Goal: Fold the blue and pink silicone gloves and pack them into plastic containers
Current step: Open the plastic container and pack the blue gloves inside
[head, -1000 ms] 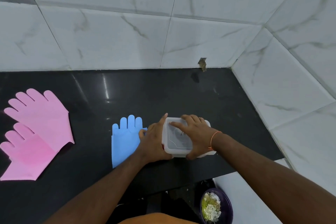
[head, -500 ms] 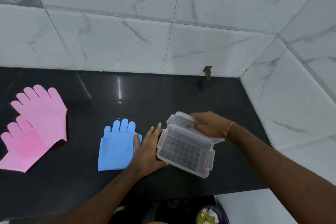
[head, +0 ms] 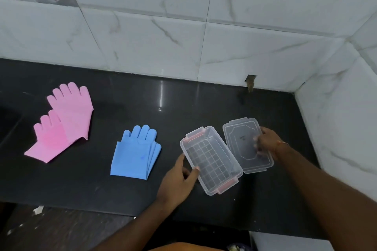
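Item: clear rectangular plastic container (head: pixel 212 160) with a grid-patterned base and pink end clasps. Status: open and empty, resting on the black stone countertop (head: pixel 183 100). 1 second ago it was closed under both hands; half a second ago the lid was just lifting off. Now the lid is fully clear of the tub.

Item: clear flat plastic lid (head: pixel 246 144). Lies just beside the tub on its right, low over or on the counter; which of the 2 cannot be told. The right hand (head: pixel 267 144) holds its right edge, fingers curled under and seen through the plastic.

Item: left hand (head: pixel 179 177). Thumb and fingers pinch the tub's near-left rim, steadying it.

Item: blue silicone gloves (head: pixel 135 154), 1 stack, folded lengthwise, flat on the counter left of the tub and not touching it. Position relative to the counter appears unchanged across all 3 frames.

Item: pink silicone gloves (head: pixel 63 122), 2 overlapping, unfolded, well apart at far left. Also undisturbed.

Task note: opening appears complete; the tub is ready to receive the blue stack, which likely needs 1 more fold to fit. Nothing is packed yet. Only 1 container is in view.
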The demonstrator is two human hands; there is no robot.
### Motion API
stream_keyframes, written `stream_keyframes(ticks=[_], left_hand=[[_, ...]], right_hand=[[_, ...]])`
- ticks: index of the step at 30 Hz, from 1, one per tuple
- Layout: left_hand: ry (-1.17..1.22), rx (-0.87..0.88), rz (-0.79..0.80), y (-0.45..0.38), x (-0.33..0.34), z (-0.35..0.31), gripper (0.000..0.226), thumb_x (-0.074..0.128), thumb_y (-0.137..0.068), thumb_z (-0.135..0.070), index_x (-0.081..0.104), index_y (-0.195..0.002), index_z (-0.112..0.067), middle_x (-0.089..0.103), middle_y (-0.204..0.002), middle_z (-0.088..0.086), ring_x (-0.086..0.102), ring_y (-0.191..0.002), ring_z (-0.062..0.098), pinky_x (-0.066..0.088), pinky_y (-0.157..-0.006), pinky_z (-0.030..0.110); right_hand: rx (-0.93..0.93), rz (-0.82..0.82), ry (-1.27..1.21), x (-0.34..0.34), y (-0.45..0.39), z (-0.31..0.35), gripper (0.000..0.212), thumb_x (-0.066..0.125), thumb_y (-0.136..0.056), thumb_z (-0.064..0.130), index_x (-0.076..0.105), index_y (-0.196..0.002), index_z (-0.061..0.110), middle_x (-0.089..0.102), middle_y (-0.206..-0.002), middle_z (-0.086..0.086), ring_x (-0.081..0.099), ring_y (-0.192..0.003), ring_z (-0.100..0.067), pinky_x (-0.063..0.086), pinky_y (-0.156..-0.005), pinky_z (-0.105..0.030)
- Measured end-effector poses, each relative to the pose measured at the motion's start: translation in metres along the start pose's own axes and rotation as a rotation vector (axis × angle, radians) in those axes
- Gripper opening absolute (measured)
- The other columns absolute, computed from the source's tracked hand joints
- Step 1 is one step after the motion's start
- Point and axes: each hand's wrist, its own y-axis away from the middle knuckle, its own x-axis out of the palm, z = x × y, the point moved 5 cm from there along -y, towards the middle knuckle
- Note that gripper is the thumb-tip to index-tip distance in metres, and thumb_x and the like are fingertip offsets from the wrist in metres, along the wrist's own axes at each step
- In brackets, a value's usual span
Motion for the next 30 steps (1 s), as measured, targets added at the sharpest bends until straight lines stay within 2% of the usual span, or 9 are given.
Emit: stream_keyframes(ticks=[2, 5, 8, 13, 18, 22, 25, 28, 30], left_hand=[[0.004, -0.008, 0.008, -0.006, 0.001, -0.008, 0.056, 0.054, -0.105, -0.052, 0.04, -0.159, -0.045, 0.076, -0.088, -0.011, 0.075, -0.082, 0.003, 0.058, -0.074, 0.025], [0.02, 0.038, -0.004, -0.016, -0.002, -0.02, 0.05, 0.055, -0.106, -0.04, 0.046, -0.155, -0.047, 0.077, -0.091, -0.011, 0.076, -0.081, 0.004, 0.066, -0.078, 0.031], [0.016, 0.066, 0.002, -0.027, -0.005, -0.023, 0.048, 0.056, -0.107, -0.039, 0.048, -0.154, -0.048, 0.077, -0.103, -0.017, 0.075, -0.089, -0.002, 0.068, -0.082, 0.03], [0.059, 0.057, 0.017, -0.041, -0.007, -0.019, 0.048, 0.058, -0.107, -0.037, 0.049, -0.152, -0.049, 0.078, -0.103, -0.018, 0.079, -0.09, 0.005, 0.07, -0.078, 0.036], [0.092, 0.039, 0.051, -0.048, -0.007, -0.014, 0.051, 0.06, -0.105, -0.04, 0.047, -0.154, -0.05, 0.079, -0.097, -0.013, 0.081, -0.081, 0.011, 0.07, -0.069, 0.034], [0.049, 0.069, 0.079, -0.054, -0.012, -0.012, 0.051, 0.058, -0.107, -0.046, 0.044, -0.156, -0.049, 0.076, -0.101, -0.027, 0.08, -0.085, 0.002, 0.067, -0.075, 0.028], [0.072, 0.067, 0.074, -0.056, -0.022, -0.011, 0.053, 0.057, -0.109, -0.044, 0.042, -0.159, -0.046, 0.075, -0.107, -0.025, 0.078, -0.092, 0.0, 0.067, -0.084, 0.031], [0.023, 0.073, 0.016, -0.052, -0.043, -0.007, 0.052, 0.058, -0.109, -0.043, 0.047, -0.16, -0.039, 0.075, -0.108, -0.02, 0.074, -0.097, -0.005, 0.061, -0.091, 0.025], [-0.065, 0.127, -0.103, -0.044, -0.068, -0.004, 0.048, 0.06, -0.108, -0.038, 0.053, -0.156, -0.034, 0.075, -0.115, -0.019, 0.071, -0.104, -0.004, 0.056, -0.097, 0.021]], right_hand=[[0.027, -0.037, -0.029, -0.001, -0.003, -0.01, 0.047, 0.052, -0.096, -0.009, 0.064, -0.135, 0.015, 0.069, -0.102, -0.018, 0.065, -0.08, -0.028, 0.059, -0.062, -0.041], [0.01, -0.074, 0.044, -0.003, -0.006, -0.021, 0.047, 0.051, -0.098, -0.012, 0.061, -0.139, 0.01, 0.068, -0.113, -0.019, 0.068, -0.094, -0.036, 0.064, -0.078, -0.049], [-0.015, -0.144, 0.155, -0.007, -0.004, -0.026, 0.046, 0.052, -0.098, -0.008, 0.061, -0.138, 0.01, 0.068, -0.124, -0.019, 0.068, -0.108, -0.042, 0.061, -0.09, -0.052], [-0.012, -0.214, 0.306, -0.015, 0.001, -0.034, 0.035, 0.057, -0.102, 0.007, 0.063, -0.136, 0.006, 0.068, -0.131, -0.02, 0.065, -0.118, -0.04, 0.052, -0.101, -0.046], [0.077, -0.258, 0.418, -0.018, 0.017, -0.04, 0.056, 0.061, -0.097, 0.021, 0.048, -0.15, 0.008, 0.043, -0.152, -0.022, 0.05, -0.133, -0.046, 0.048, -0.108, -0.056], [-0.207, -0.463, 0.313, 0.003, 0.055, -0.012, 0.047, 0.059, -0.098, 0.021, 0.057, -0.144, 0.013, 0.049, -0.146, -0.018, 0.051, -0.128, -0.041, 0.049, -0.104, -0.052], [-0.515, -0.571, 0.186, 0.045, 0.108, 0.035, 0.034, 0.064, -0.102, 0.022, 0.062, -0.135, 0.021, 0.063, -0.136, -0.005, 0.061, -0.121, -0.023, 0.053, -0.1, -0.038], [-0.731, -0.441, 0.117, 0.105, 0.157, 0.073, 0.029, 0.065, -0.101, 0.022, 0.061, -0.13, 0.03, 0.063, -0.123, 0.013, 0.062, -0.111, -0.008, 0.055, -0.092, -0.025], [-0.737, -0.25, 0.001, 0.151, 0.18, 0.084, 0.028, 0.063, -0.1, 0.021, 0.062, -0.125, 0.033, 0.061, -0.11, 0.022, 0.064, -0.099, -0.003, 0.052, -0.084, -0.016]])
